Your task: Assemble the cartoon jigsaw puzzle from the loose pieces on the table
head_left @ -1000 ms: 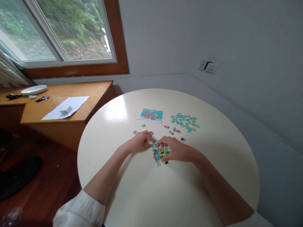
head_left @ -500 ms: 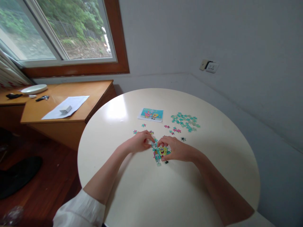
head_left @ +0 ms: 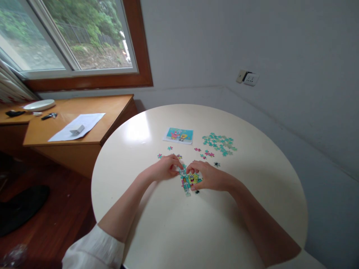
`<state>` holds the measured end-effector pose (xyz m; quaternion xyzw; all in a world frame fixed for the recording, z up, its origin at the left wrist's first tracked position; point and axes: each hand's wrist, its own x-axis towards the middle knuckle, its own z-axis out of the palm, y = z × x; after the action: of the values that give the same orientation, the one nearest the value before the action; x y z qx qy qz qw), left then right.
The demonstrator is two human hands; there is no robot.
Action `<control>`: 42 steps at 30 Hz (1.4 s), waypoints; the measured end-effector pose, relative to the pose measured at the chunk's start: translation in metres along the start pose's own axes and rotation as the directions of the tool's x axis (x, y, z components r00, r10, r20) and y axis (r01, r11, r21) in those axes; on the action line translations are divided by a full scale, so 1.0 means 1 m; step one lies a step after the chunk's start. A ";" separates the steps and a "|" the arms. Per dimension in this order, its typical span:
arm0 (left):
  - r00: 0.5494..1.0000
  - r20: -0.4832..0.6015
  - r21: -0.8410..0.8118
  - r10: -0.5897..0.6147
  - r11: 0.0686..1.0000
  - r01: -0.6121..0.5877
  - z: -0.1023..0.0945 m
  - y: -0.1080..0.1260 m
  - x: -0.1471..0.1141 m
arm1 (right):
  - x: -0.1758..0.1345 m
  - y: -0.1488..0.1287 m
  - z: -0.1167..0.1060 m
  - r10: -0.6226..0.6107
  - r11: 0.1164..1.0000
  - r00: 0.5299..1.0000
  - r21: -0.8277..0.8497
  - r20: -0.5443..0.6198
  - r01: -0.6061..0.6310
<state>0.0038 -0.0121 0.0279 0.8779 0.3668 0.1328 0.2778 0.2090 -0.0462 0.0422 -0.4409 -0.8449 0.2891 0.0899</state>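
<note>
A white sleeve is at the near left, and beyond the near edge of the round cream table both bare forearms reach in. One dark-marked piece lies just right of the near end of the partly joined puzzle, which sits on the table between the two hands. The joined part is small and uneven in outline: a yellow grinning face at right, teal, white and pink patches at left, a pale tab at the near end.

The right hand curves over the puzzle's right side, thumb and fingers apart around the yellow face; whether they squeeze, I cannot tell. The left hand has its fingertips at the far left part; whether they are clamped on a piece is too small to tell. The hands are near each other.

One black-and-white piece lies right of the right hand. Farther off are a little pink-and-teal group, one pink piece and, on the left, two single pieces. The teal pile at far right overlaps too much to count. One picture card lies far left of it.

On the desk, one white dish is seen too flatly to tell its contents.
</note>
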 end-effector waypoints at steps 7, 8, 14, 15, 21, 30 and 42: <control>1.000 0.002 -0.010 -0.001 1.000 0.001 -0.001 0.004 0.000 | 0.000 0.003 0.001 0.002 1.000 1.000 0.004 0.009 -0.002; 1.000 0.001 -0.011 0.002 1.000 -0.002 -0.001 0.004 0.000 | 0.000 0.002 0.001 0.003 1.000 1.000 0.006 0.011 -0.003; 1.000 -0.012 -0.029 0.014 0.999 -0.014 0.001 0.000 0.001 | -0.001 0.000 0.000 0.013 1.000 1.000 0.003 0.019 -0.013; 1.000 -0.015 -0.032 0.017 0.999 -0.017 0.001 -0.001 0.001 | -0.001 -0.001 0.000 0.016 1.000 1.000 0.000 0.019 -0.016; 1.000 -0.023 -0.029 0.008 1.000 -0.009 0.003 -0.003 0.003 | -0.001 -0.002 0.000 0.020 1.000 1.000 -0.006 0.020 -0.020; 1.000 -0.012 -0.030 -0.016 0.999 0.015 0.001 0.002 0.002 | -0.001 0.003 0.003 0.027 0.997 0.998 -0.073 -0.051 -0.030; 1.000 -0.020 -0.038 -0.009 0.999 0.008 0.004 -0.005 0.002 | -0.001 0.005 0.005 0.012 1.000 0.999 -0.023 -0.046 -0.013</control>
<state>0.0040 -0.0093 0.0224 0.8696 0.3706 0.1474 0.2912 0.2109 -0.0470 0.0360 -0.4536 -0.8433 0.2695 0.1024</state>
